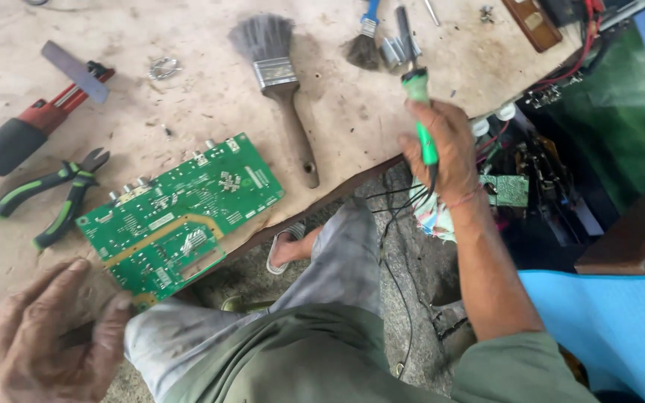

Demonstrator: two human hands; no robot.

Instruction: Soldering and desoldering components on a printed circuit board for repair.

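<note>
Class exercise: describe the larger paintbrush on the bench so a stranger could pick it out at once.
Start at the worn tan workbench and find the green circuit board near its front edge. Just right of the board lies the paintbrush, wooden handle toward the edge. Its broad grey bristles and metal ferrule distinguish it from the smaller blue-handled brush.

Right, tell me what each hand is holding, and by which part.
The right hand grips a soldering iron by its green handle, tip pointing away. The left hand is curled at the table edge; whether it holds anything cannot be told.
</note>
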